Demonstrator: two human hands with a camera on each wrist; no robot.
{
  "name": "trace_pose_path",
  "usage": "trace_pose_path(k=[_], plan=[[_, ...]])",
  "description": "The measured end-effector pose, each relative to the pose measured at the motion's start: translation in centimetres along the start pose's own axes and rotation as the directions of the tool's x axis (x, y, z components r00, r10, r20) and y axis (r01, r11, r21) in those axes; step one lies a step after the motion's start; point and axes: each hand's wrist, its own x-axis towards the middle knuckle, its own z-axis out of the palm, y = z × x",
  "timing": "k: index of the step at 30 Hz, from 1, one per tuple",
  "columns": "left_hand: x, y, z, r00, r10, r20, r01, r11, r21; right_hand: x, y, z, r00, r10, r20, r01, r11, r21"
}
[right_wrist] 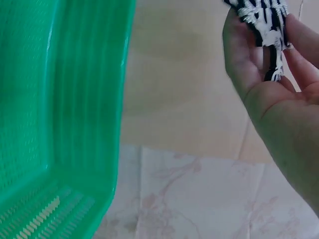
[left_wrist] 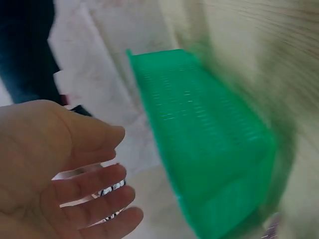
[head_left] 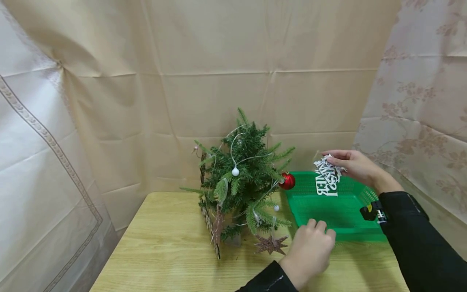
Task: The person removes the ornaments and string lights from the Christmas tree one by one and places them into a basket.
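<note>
My right hand [head_left: 355, 167] pinches a white cut-out lettering ornament [head_left: 326, 178] above the green basket, its letters hanging below the fingertips. Seen from the right wrist, the ornament [right_wrist: 271, 37] shows white and dark edges between fingers and thumb. In front of the basket hovers my left hand [head_left: 310, 253], holding nothing; the left wrist view shows its fingers [left_wrist: 94, 191] loosely bent and apart from the thumb. A small Christmas tree [head_left: 244, 174] stands left of both hands. A red ball [head_left: 287, 181] and a glittery brown star [head_left: 271, 244] hang on its right side.
The green basket [head_left: 339, 234] stands on the wooden table [head_left: 164, 243], right of the tree. White bulbs [head_left: 235, 172] on a pale wire wrap the branches. A brown woven-looking piece [head_left: 206, 215] leans at the tree's left. Cloth [head_left: 204, 93] hangs behind.
</note>
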Motion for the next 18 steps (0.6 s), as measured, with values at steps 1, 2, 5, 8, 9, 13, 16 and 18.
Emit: trace_pose_path(k=[1,2,5,8,9,13,16,18], plan=[[0.0,0.2,0.4,1.000,-0.004,0.002,0.004,1.000,0.018,0.2,0.2,-0.2,1.000,0.009,0.004,-0.008,1.000,-0.022],[0.0,0.3,0.8,1.000,-0.010,0.002,0.010,0.999,0.036,0.4,0.3,-0.3,1.000,0.017,0.009,-0.017,0.999,-0.049],[0.0,0.5,1.8,1.000,-0.031,0.001,0.031,0.996,0.083,0.8,0.9,-0.7,0.998,0.056,0.031,-0.051,0.990,-0.134],[-0.1,0.6,2.6,0.999,-0.048,0.012,0.047,0.993,0.111,1.1,1.6,-1.2,0.995,0.087,0.054,-0.071,0.964,-0.255],[-0.1,0.6,2.8,0.999,-0.052,0.016,0.050,0.992,0.117,1.1,1.9,-1.3,0.994,0.094,0.060,-0.073,0.953,-0.293],[-0.2,0.9,3.6,0.998,-0.062,0.028,0.058,0.989,0.134,1.2,3.2,-2.0,0.989,0.128,0.069,-0.090,0.911,-0.401],[-0.2,1.0,3.9,0.997,-0.070,0.034,0.065,0.987,0.146,1.0,4.5,-2.7,0.982,0.174,0.073,-0.123,0.884,-0.451],[-0.2,1.1,4.1,0.996,-0.075,0.051,0.066,0.986,0.154,0.7,5.4,-3.2,0.976,0.206,0.066,-0.150,0.866,-0.478]])
